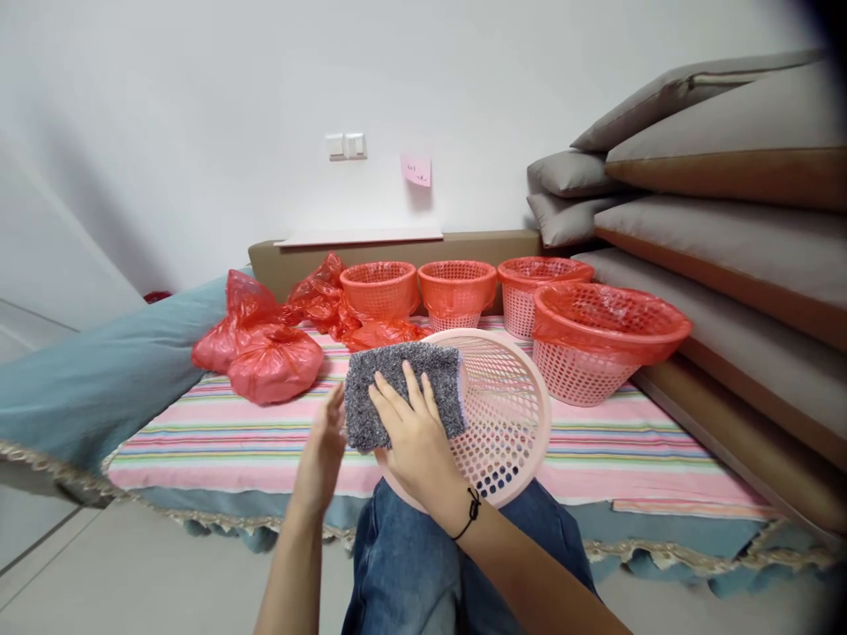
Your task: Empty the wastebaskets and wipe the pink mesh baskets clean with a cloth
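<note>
A pale pink plastic basket (506,423) rests tilted on my lap, its round mouth facing up toward me. A fuzzy grey cleaning cloth (367,379) with a light purple edge covers the left side of its rim. My right hand (416,441) lies over the cloth, fingers spread on top, holding it against the basket; the thumb is mostly hidden. At the cloth's left edge, my left hand (323,445) is raised with its fingers apart, some of them partly hidden. Whether it touches the cloth or rim is unclear.
Several pink baskets lined with red plastic bags (456,287) stand behind on a striped cloth (231,445). Bunched red plastic bags (274,362) lie to the left. Stacked grey-brown cushions (721,238) rise at the right. A blue padded armrest (112,379) is at the left.
</note>
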Demonstrator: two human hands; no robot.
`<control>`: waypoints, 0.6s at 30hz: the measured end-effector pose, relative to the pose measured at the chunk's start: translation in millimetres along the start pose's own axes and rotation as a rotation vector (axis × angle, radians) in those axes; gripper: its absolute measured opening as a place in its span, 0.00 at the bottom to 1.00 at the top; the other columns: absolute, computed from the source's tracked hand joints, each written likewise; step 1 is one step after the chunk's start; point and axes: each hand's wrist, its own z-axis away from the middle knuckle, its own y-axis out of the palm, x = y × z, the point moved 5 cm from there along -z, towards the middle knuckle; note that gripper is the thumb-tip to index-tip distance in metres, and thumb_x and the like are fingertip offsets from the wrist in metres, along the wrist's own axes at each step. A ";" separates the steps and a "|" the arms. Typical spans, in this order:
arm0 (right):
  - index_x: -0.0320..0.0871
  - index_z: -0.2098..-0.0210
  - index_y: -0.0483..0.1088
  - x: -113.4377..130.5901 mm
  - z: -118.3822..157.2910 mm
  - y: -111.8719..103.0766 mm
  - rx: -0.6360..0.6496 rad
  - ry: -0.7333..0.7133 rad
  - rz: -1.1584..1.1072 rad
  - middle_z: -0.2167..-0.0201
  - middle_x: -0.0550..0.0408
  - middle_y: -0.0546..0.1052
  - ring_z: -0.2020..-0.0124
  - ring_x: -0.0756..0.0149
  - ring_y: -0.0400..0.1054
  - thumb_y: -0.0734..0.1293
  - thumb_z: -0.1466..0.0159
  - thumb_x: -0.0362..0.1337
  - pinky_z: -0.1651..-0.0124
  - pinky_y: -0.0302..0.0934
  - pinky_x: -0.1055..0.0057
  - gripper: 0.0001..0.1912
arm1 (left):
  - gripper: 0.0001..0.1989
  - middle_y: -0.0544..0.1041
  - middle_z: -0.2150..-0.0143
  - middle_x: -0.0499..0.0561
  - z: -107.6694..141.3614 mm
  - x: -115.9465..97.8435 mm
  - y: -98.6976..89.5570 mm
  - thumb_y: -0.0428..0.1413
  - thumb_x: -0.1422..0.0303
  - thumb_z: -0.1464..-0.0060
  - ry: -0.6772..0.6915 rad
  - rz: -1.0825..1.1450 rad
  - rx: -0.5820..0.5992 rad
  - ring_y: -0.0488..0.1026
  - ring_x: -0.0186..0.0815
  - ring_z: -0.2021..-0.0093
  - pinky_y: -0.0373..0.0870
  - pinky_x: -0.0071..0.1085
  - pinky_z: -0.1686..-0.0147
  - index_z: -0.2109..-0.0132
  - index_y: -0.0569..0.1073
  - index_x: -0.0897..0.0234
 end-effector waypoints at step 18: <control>0.37 0.31 0.54 9.3 10.0 20.7 0.089 -0.050 0.061 0.28 0.53 0.52 0.27 0.42 0.25 0.56 0.34 0.26 0.28 0.37 0.38 0.31 | 0.22 0.78 0.48 0.59 -144.8 -77.0 174.3 0.40 0.61 0.32 0.348 -1.321 0.777 0.75 0.41 0.50 0.67 0.33 0.48 0.48 0.74 0.68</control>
